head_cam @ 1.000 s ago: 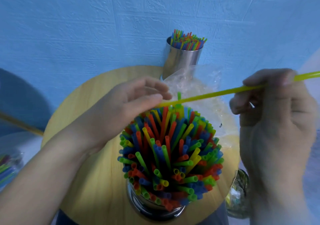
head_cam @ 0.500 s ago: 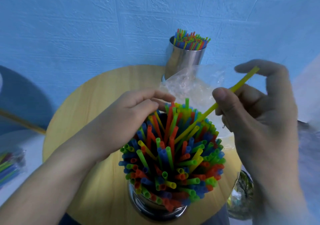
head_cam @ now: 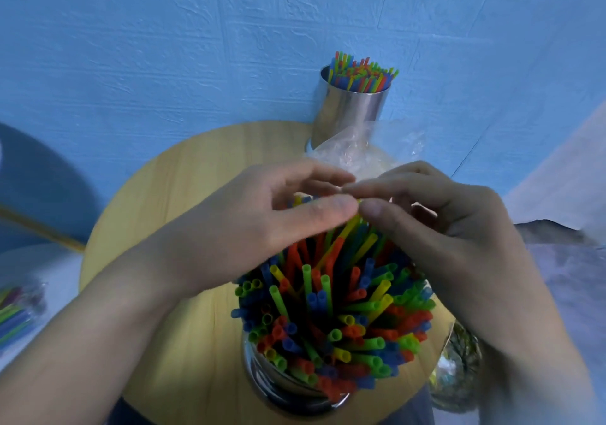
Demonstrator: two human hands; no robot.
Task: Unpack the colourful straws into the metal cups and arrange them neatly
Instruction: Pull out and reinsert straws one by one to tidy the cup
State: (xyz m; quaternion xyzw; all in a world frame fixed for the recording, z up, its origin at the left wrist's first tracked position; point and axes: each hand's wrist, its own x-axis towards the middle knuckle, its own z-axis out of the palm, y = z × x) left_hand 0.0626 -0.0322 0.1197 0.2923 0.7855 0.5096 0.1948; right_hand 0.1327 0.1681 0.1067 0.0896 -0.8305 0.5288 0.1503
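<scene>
A metal cup (head_cam: 288,388) at the round wooden table's (head_cam: 183,195) near edge is packed with colourful straws (head_cam: 331,306) that fan outward. My left hand (head_cam: 249,224) lies over the far side of the bundle with fingers and thumb stretched out straight. My right hand (head_cam: 452,228) meets it fingertip to fingertip and pinches the top of a yellow straw (head_cam: 348,228), which slants down into the bundle. A second metal cup (head_cam: 351,113) with straws (head_cam: 360,73) stands at the back. A crumpled clear plastic bag (head_cam: 370,149) lies between the cups.
A blue brick-pattern wall rises right behind the table. At the left edge lies a clear packet of straws (head_cam: 16,310) on a pale surface, beyond a thin wooden rod (head_cam: 42,231). A shiny glass object (head_cam: 455,372) sits off the table's lower right edge.
My right hand has swung the yellow straw from lying across above the cup to slanting down inside the bundle. Both hands have come together over the straw tops.
</scene>
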